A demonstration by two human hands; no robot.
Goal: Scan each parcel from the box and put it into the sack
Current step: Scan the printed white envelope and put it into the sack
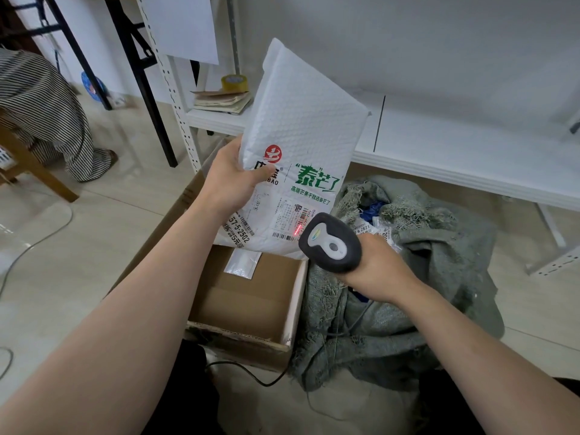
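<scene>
Left hand [229,180] curled on the left edge of the white padded parcel [301,120], thumb laid across the printed face, fingers hidden behind it. Parcel held upright, tilted a little to the right, rising well above the thumb, with the shipping label just below the grip.

Right hand [373,271] wrapped tight round the handle of the dark grey scanner [331,243], fingers out of sight beneath it. Scanner head just beside the parcel's lower right corner and covering it from this view, red light [296,232] falling on a barcode of the label.

Directly under the left hand and the parcel, open cardboard box [244,302] with a silvery pouch [243,262] flat on its bottom. Under and beyond the right hand, against the box's right wall, crumpled grey-green sack [439,277], mouth open, labelled packets [365,230] showing inside just past the knuckles. Black cable [251,376] trailing across the floor in front of the box.

Beyond both hands, white shelf [470,142] carrying a roll of yellowish tape [234,83] and a stack of paper envelopes [222,100]. Far to the left of the left hand, striped cloth [37,98].
</scene>
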